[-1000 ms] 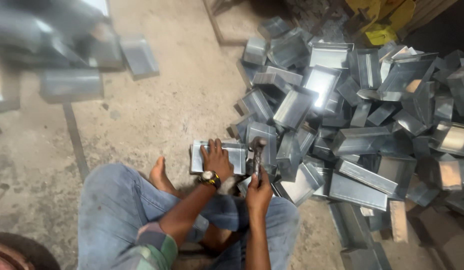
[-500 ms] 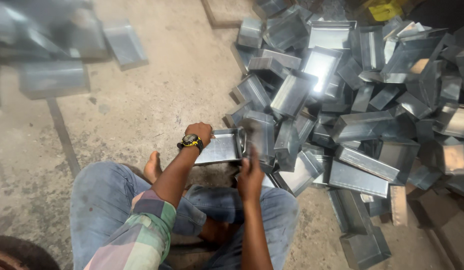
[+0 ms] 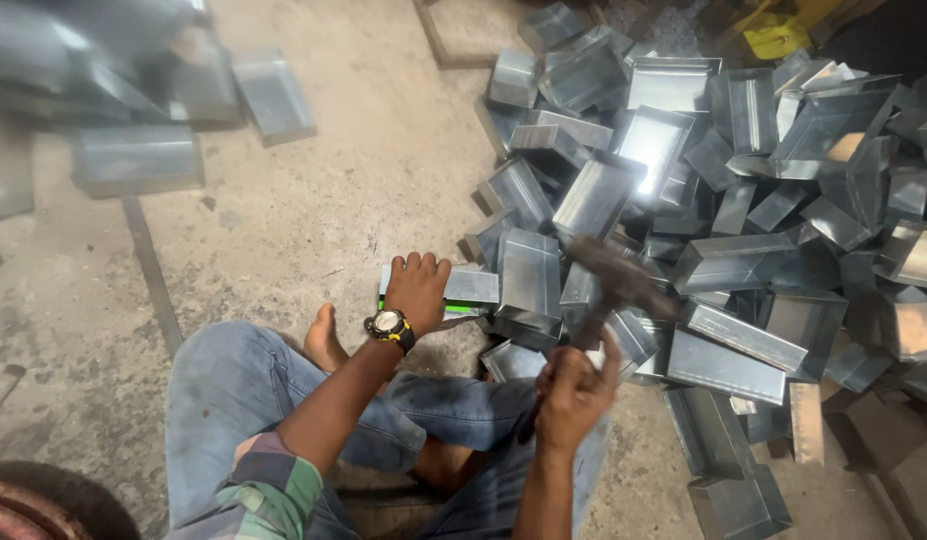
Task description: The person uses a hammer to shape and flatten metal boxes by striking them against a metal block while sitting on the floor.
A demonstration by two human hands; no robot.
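I sit on the concrete floor in blue jeans, barefoot. My left hand (image 3: 417,286), with a wristwatch, presses flat on a folded sheet-metal piece (image 3: 469,288) lying on the floor in front of my knees. My right hand (image 3: 573,388) is closed around the handle of a hammer (image 3: 615,282), whose blurred dark head is raised above the metal pieces, right of the held piece. A metal tray (image 3: 529,276) stands just right of my left hand.
A big heap of grey sheet-metal trays (image 3: 743,190) fills the right side of the floor. More trays (image 3: 138,160) lie at the upper left, blurred. A yellow object (image 3: 778,38) sits at the top right. A dark round thing (image 3: 43,500) shows at the bottom left.
My left hand has laid the metal piece down and now presses flat on it. My right hand has lifted the hammer, its head now blurred above the pile.
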